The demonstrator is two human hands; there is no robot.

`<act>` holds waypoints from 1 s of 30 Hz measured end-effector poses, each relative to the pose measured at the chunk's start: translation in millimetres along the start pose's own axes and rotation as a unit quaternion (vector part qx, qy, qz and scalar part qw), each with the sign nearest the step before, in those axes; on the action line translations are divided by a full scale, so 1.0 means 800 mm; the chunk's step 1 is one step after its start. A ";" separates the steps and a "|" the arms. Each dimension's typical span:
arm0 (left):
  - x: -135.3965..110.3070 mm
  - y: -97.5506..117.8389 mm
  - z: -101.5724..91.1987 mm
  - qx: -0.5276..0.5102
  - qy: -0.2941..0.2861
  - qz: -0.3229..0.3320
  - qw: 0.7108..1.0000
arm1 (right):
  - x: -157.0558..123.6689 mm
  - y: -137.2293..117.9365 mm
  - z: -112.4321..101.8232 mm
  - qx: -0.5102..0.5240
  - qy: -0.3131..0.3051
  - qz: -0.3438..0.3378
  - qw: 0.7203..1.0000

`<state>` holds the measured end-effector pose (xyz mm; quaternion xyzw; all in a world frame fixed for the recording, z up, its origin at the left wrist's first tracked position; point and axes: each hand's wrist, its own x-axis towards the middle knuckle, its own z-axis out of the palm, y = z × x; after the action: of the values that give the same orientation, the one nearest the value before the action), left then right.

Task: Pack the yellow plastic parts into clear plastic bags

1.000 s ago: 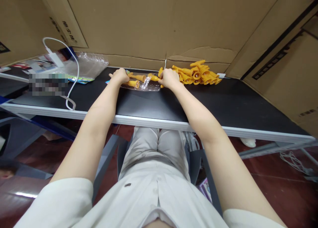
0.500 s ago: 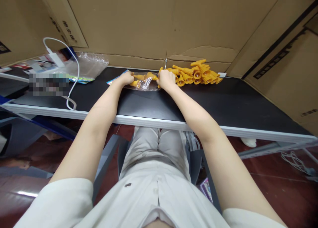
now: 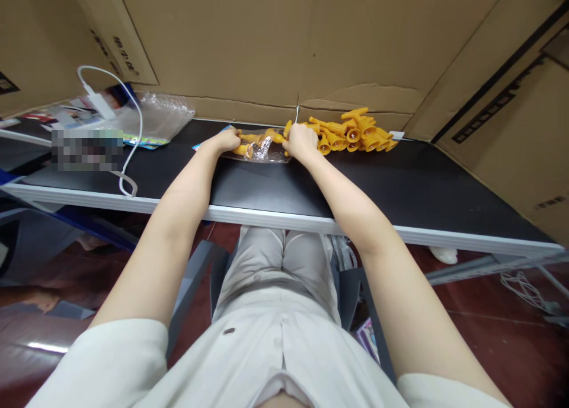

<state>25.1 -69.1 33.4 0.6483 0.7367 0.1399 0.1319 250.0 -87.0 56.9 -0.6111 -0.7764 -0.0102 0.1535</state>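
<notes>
A clear plastic bag (image 3: 271, 154) lies across the black table, with yellow plastic pieces (image 3: 243, 151) inside it and a blue printed part at its left end. My left hand (image 3: 227, 140) is closed on the bag's left part. At the bag's right end, my right hand (image 3: 303, 141) is closed, its fingers bent around the bag's edge; a yellow piece shows beside them. Whether the right fingers grip that piece as well is hidden. Just right of this hand lies a pile of yellow trumpet-shaped pieces (image 3: 353, 134).
More clear plastic bags (image 3: 162, 117) lie at the back left, by a white cable (image 3: 141, 120) with a white plug-like block. Cardboard (image 3: 267, 40) walls the table's back and right side. A pale metal edge (image 3: 275, 219) runs along the front. At lower left shows another person's hand (image 3: 44, 300).
My right hand has shifted slightly to the right at the bag's end. The left hand stays nearly in place. Another person's hand at lower left has moved a little.
</notes>
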 end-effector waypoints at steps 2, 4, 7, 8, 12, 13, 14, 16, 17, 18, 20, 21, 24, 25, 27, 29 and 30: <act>0.001 -0.001 0.000 -0.010 0.007 0.008 1.000 | 0.001 0.002 0.002 0.004 0.001 -0.003 1.000; 0.004 -0.003 0.000 -0.023 0.014 0.021 0.999 | 0.003 0.003 0.005 0.006 0.001 -0.006 1.000; 0.009 -0.006 0.003 -0.030 0.021 0.032 0.999 | 0.003 0.004 0.006 0.000 -0.001 -0.004 1.000; 0.010 -0.007 0.003 -0.030 0.026 0.032 0.999 | 0.002 0.004 0.006 -0.004 -0.001 -0.003 1.000; 0.013 -0.011 0.004 -0.022 0.053 0.025 0.998 | -0.001 0.004 0.005 -0.017 -0.002 -0.011 1.000; 0.013 -0.011 0.003 -0.016 0.052 0.022 0.998 | -0.002 0.004 0.005 -0.017 -0.002 -0.014 1.000; 0.013 -0.011 0.002 -0.011 0.049 0.019 0.999 | -0.002 0.004 0.005 -0.016 -0.001 -0.015 1.000; 0.012 -0.009 0.000 -0.008 0.047 0.011 0.999 | -0.002 0.004 0.005 -0.012 0.000 -0.014 1.000; 0.011 -0.008 -0.001 -0.010 0.050 0.007 0.999 | -0.002 0.004 0.004 -0.011 0.000 -0.012 1.000; 0.009 -0.006 -0.002 -0.013 0.053 0.002 0.998 | -0.002 0.004 0.004 -0.010 -0.002 -0.009 1.000; 0.004 -0.002 -0.004 -0.017 0.057 -0.006 0.998 | -0.002 0.004 0.003 -0.007 -0.006 -0.002 1.000; 0.002 -0.001 -0.005 -0.018 0.058 -0.010 0.998 | -0.003 0.004 0.002 -0.005 -0.008 0.001 1.000; -0.004 0.003 -0.008 -0.026 0.060 -0.012 0.998 | -0.004 0.005 0.000 -0.002 -0.006 0.001 1.000; -0.005 0.003 -0.008 -0.027 0.061 -0.013 0.998 | -0.005 0.004 0.000 -0.004 -0.005 0.001 1.000; -0.006 0.002 -0.008 -0.031 0.061 -0.017 0.998 | -0.006 0.003 0.002 -0.009 -0.004 -0.004 1.000; -0.004 -0.001 -0.007 -0.033 0.059 -0.020 0.998 | -0.005 0.001 0.005 -0.013 -0.003 -0.011 1.000; -0.002 -0.002 -0.006 -0.033 0.065 -0.015 0.997 | -0.005 -0.001 0.006 -0.013 -0.003 -0.015 1.000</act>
<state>21.7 -71.5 37.4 0.6217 0.7486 0.2038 0.1072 249.3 -90.0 51.1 -0.6010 -0.7861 -0.0205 0.1428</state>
